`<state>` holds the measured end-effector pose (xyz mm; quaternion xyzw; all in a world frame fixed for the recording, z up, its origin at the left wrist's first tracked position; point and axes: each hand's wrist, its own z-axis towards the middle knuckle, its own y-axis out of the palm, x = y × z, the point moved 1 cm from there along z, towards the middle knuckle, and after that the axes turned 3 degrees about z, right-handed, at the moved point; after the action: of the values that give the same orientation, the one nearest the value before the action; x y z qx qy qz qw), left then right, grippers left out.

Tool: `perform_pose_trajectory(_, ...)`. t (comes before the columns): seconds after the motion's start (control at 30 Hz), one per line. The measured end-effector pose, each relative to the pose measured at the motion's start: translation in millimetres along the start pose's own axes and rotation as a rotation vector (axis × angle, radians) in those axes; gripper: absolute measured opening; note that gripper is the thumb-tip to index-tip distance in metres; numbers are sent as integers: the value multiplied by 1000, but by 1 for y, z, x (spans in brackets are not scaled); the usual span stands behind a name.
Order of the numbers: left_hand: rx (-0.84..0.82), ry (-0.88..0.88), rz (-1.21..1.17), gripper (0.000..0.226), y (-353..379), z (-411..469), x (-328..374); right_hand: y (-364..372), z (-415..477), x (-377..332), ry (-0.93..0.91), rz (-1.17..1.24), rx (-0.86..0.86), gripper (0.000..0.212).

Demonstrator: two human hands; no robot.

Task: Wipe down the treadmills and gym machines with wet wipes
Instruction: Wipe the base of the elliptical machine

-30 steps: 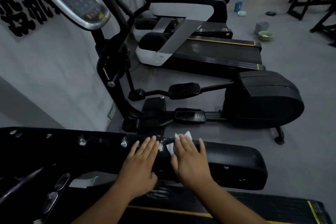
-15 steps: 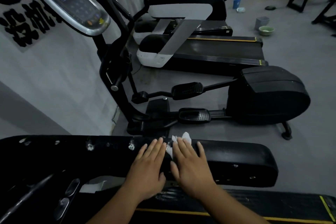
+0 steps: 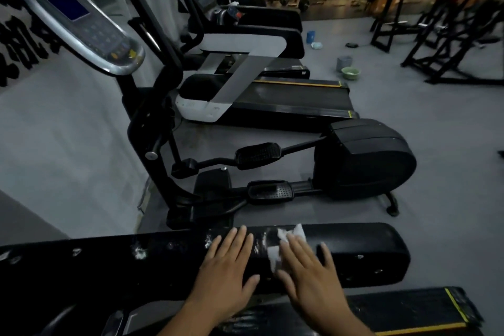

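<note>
Nearest, both hands lie flat on the black padded rail (image 3: 368,254) of a treadmill. The left hand (image 3: 226,273) rests bare on the padding, fingers straight and slightly spread, holding nothing. The right hand (image 3: 313,275), just beside it, presses the white wet wipe (image 3: 273,257) down under straight fingers. No finger curls round it, and its corners stick out past the fingertips near the rail's far edge. White specks dot the rail left of the hands. To the right it runs on to a rounded end. Below it, the treadmill deck (image 3: 409,311) carries a yellow stripe along its edge.

Past the rail, a narrow strip of grey floor (image 3: 450,172) separates it from a black elliptical trainer (image 3: 365,161), whose console (image 3: 81,22) rises beside the wall (image 3: 54,131). Behind that stands a black-and-white treadmill (image 3: 286,101). Farther right the floor opens wide, with a green basin (image 3: 350,73) and a grey bin (image 3: 344,62) on it, then dark racks (image 3: 450,35).
</note>
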<state>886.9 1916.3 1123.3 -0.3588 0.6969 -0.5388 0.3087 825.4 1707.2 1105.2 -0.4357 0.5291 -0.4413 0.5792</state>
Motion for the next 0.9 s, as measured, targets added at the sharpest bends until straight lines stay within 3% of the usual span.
perform_pose_trajectory(0.13,78,-28,-86,75,-12,-2,7,0,32,-22,197,8,22,69)
perform_pose_trajectory(0.33,8,1,-73,76,-23,-1,8,7,1,-32,-39,-2,7,57)
perform_pose_trajectory(0.43,-1,-9,-93,76,-25,-5,1,3,14,-17,73,-18,18,61)
perform_pose_trajectory(0.53,17,-7,-100,79,-17,-9,-7,9,38,-41,94,105,9,85)
perform_pose_trajectory(0.63,14,6,-123,80,-14,-10,-10,12,24,-54,-12,104,-43,71)
perform_pose_trajectory(0.73,28,39,-124,83,-17,-9,-10,10,7,-27,-65,-6,13,56)
perform_pose_trajectory(0.83,76,32,-123,91,-7,-9,-8,4,32,-20,79,49,-17,75)
perform_pose_trajectory(0.9,147,-3,-117,91,-7,-8,-8,7,47,-41,70,87,2,80)
